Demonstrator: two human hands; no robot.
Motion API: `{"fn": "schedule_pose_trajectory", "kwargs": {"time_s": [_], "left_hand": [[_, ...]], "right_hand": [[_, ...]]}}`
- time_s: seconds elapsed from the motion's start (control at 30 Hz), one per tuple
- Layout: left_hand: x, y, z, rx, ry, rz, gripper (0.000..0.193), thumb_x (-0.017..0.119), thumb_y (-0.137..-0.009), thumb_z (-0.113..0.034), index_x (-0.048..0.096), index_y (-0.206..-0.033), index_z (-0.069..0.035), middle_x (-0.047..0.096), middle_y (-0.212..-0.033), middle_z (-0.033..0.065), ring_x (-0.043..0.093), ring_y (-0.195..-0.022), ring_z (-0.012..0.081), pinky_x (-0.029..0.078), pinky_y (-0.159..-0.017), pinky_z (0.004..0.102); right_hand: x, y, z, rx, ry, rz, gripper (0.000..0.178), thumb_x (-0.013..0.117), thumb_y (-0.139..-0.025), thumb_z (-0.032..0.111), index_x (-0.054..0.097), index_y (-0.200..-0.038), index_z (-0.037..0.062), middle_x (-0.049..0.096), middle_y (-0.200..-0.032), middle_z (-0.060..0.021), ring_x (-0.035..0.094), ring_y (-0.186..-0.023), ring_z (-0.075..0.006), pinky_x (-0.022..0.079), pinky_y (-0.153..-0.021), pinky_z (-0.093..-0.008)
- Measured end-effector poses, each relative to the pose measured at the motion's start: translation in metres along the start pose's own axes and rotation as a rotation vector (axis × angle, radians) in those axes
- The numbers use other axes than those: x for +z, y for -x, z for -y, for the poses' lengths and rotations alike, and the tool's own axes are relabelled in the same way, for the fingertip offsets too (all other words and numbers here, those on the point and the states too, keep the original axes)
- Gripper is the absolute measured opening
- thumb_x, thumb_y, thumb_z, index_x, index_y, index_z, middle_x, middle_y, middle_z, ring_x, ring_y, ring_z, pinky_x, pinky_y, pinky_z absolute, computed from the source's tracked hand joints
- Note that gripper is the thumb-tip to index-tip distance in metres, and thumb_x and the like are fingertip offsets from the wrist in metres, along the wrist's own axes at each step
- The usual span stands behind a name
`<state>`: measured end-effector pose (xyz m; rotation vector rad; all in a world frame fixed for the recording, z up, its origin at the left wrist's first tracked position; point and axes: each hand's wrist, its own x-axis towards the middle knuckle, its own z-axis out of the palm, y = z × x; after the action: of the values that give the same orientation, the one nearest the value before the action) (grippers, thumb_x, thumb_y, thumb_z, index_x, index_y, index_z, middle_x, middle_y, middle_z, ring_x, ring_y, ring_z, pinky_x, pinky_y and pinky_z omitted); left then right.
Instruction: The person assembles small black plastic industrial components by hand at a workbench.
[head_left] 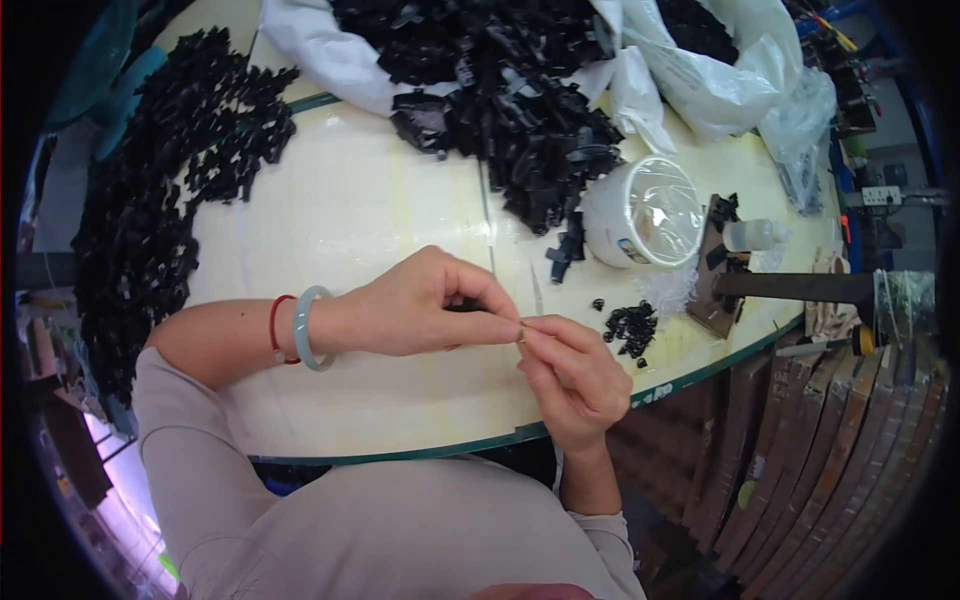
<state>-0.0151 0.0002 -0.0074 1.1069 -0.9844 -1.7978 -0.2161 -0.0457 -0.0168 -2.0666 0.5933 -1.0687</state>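
And here we are, mid-table: L hand [415, 305] comes in from the side, thumb and forefinger pinched on a small black piece [463, 303], mostly hidden in the grip, approx. center of the table [350, 220] near the front edge. R hand [580, 375] meets it tip to tip, fingers curled in; can't tell what, if anything, it grips, as the contact spot's too small to read. L wrist wears a pale bangle [313, 328] w/ a red cord bracelet [283, 328] beside it (nice bit of color, btw). Just beyond the R hand, a little cluster of small black bits [630, 328]; behind that, a white tub [612, 222] w/ clear film over its mouth, and a small bottle [752, 236] to its right. Up top, a big heap of black parts [520, 130] spills from a white sack [315, 50]; another dark pile [140, 240] sprawls down the far L side.
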Motion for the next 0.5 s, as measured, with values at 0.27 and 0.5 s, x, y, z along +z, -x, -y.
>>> {"fn": "schedule_pose_trajectory", "kwargs": {"time_s": [0.27,0.5], "left_hand": [[0.0,0.006,-0.002,-0.045,-0.043,-0.043,0.022,0.055,-0.093,-0.019,0.065,-0.104,-0.002,0.059,-0.081,-0.0023,0.048,-0.062,0.0044,0.042,-0.059,0.0204],[-0.006,-0.003,0.004,0.01,0.334,-0.028,0.035,0.04,-0.097,-0.01,0.047,-0.129,0.002,0.057,-0.105,0.0085,0.057,-0.086,0.0126,0.047,-0.078,0.0262]], "right_hand": [[-0.034,-0.024,0.009,-0.105,0.13,0.075,0.024,0.071,-0.069,-0.009,0.067,-0.092,-0.0029,0.067,-0.091,-0.0143,0.067,-0.072,-0.023,0.054,-0.061,-0.0274],[-0.077,-0.086,-0.021,-0.209,0.615,0.01,0.018,0.07,-0.073,-0.005,0.067,-0.09,-0.0001,0.067,-0.09,-0.01,0.067,-0.075,-0.0244,0.053,-0.065,-0.0295]]}}
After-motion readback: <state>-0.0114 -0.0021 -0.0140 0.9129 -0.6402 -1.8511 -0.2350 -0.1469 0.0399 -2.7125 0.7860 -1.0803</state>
